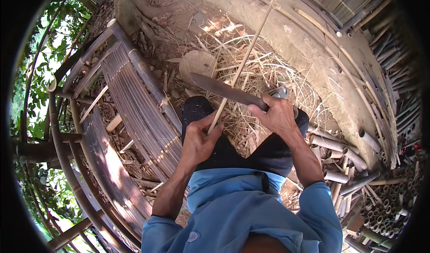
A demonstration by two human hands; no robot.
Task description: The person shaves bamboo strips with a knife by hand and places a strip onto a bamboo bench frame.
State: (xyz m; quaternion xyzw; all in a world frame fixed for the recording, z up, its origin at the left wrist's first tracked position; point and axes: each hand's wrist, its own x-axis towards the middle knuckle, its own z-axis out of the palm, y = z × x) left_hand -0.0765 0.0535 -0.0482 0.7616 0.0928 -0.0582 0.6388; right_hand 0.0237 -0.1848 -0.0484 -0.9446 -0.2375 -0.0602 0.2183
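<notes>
A long, thin bamboo strip (pixel 253 42) runs from my lap up past the top of the view. My left hand (pixel 201 139) pinches it near its lower end, above my left thigh. In my right hand (pixel 280 114) is a machete (pixel 224 90), my fingers wrapped round its handle above my right knee. Its broad dark blade points left and crosses the bamboo strip a little above my left hand. Whether the edge touches the strip I cannot tell.
Pale shavings (pixel 277 69) are heaped on the ground ahead, beside a flat round stone or stump (pixel 197 65). A bamboo bench (pixel 130 96) stands at my left. Cut bamboo tubes (pixel 336 147) lie at my right, near stacked pieces (pixel 385 217). Long poles (pixel 340 51) rest along the earthen ledge.
</notes>
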